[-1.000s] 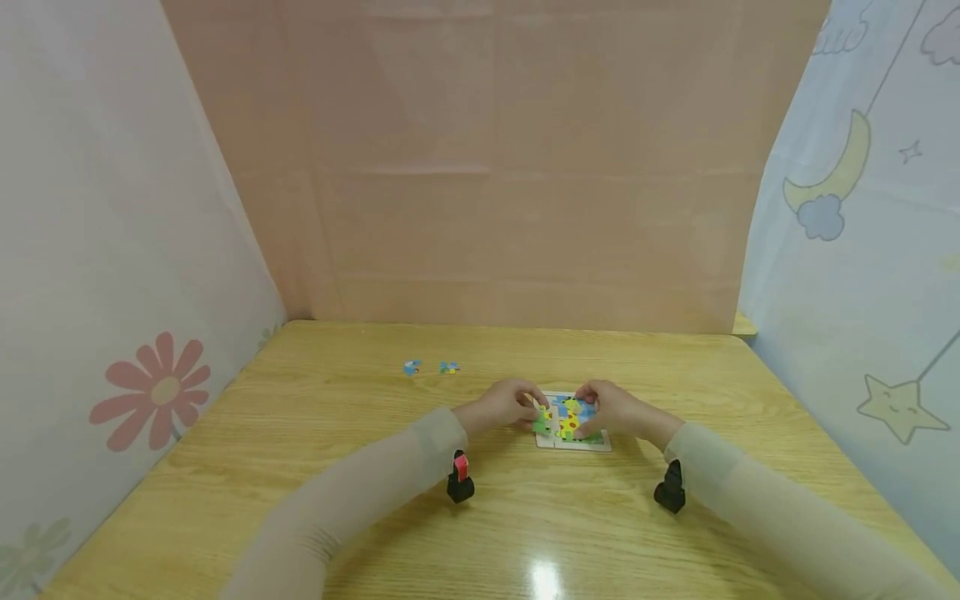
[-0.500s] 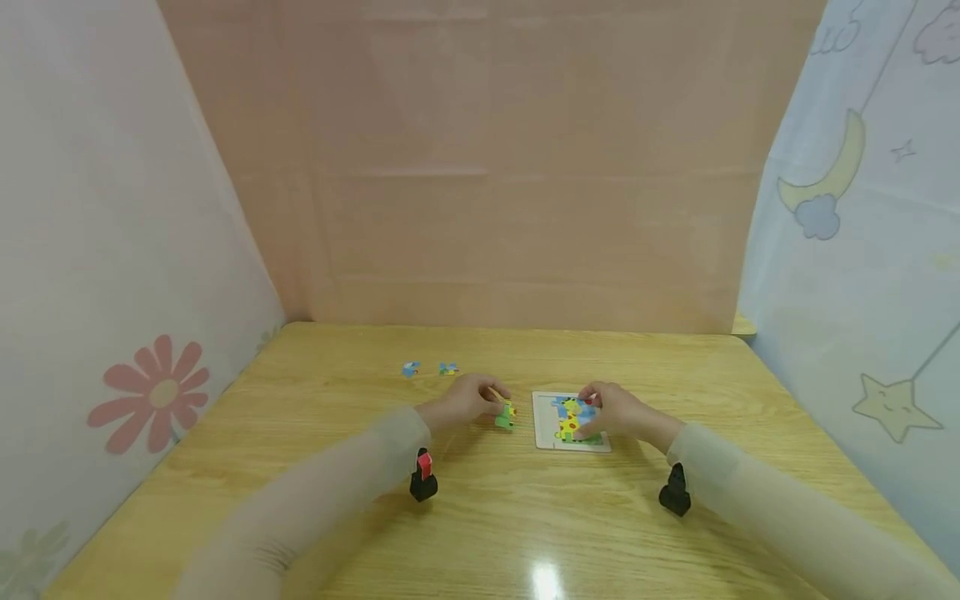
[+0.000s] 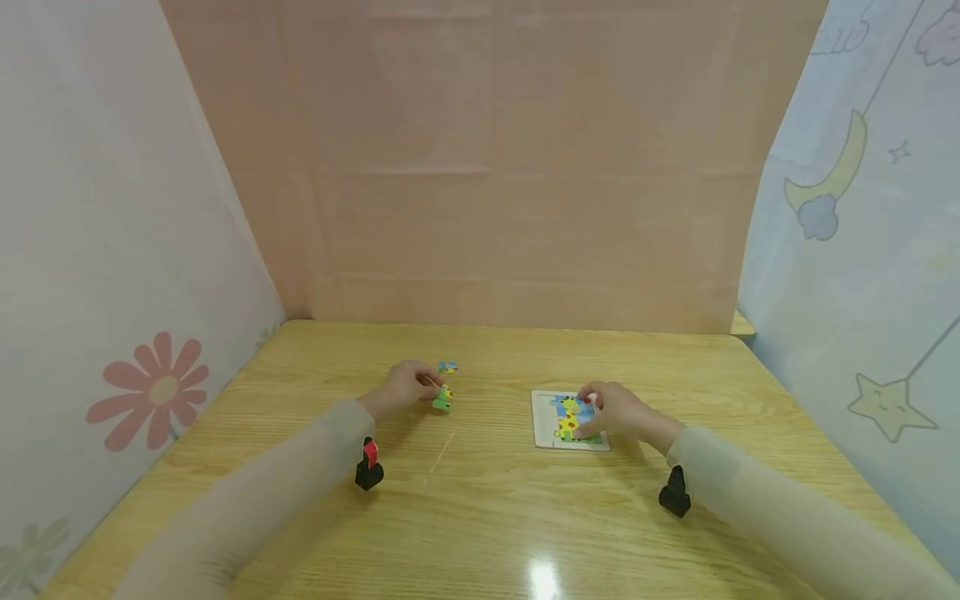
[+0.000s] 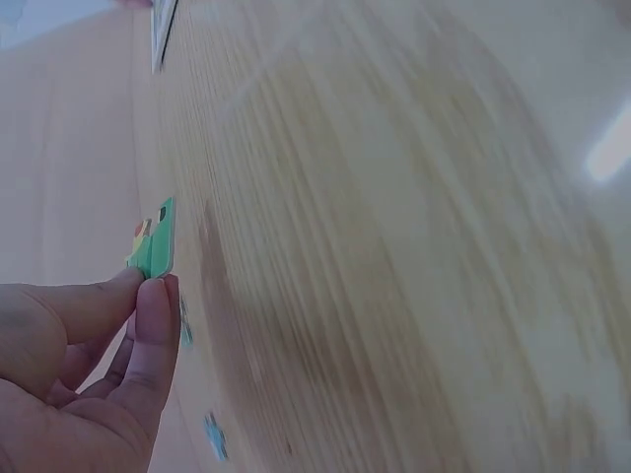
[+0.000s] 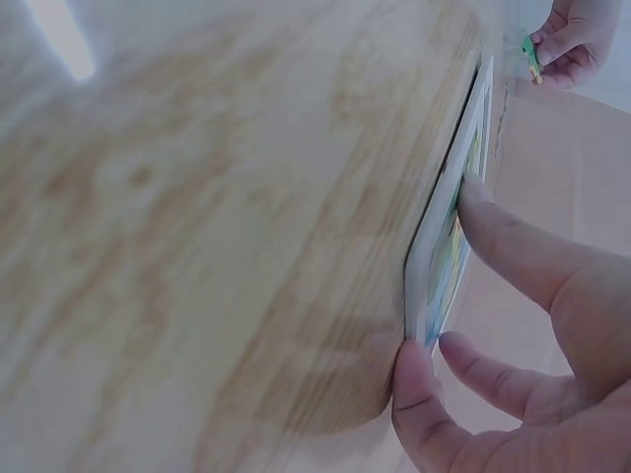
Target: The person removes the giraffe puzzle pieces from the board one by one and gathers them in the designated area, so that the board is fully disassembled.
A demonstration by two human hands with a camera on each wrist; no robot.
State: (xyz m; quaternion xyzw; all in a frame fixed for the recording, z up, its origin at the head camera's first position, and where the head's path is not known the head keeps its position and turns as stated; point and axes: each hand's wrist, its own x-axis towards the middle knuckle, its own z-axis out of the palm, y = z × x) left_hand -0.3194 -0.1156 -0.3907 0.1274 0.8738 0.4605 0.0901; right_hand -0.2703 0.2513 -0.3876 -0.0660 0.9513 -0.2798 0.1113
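My left hand (image 3: 407, 385) pinches a green and yellow puzzle piece (image 3: 442, 399) between thumb and fingers, held just above the table. In the left wrist view the same puzzle piece (image 4: 160, 241) stands on edge at the fingertips. The right hand (image 3: 613, 410) holds the right side of a white-framed puzzle board (image 3: 543, 421). Its thumb rests on the picture and another finger touches the frame's edge in the right wrist view. A yellow giraffe picture (image 3: 567, 427) fills the board's right part; its left part is bare. The hand covers some of the picture.
A loose blue puzzle piece (image 3: 447, 367) lies on the wooden table (image 3: 480, 508) beyond the left hand. The left wrist view shows another loose piece (image 4: 215, 437), hidden by that hand in the head view. A tan curtain (image 3: 480, 167) hangs behind the table.
The left hand has lifted the green and yellow puzzle piece off the board's left part and carried it left, near the loose pieces. The right hand stays at the board.
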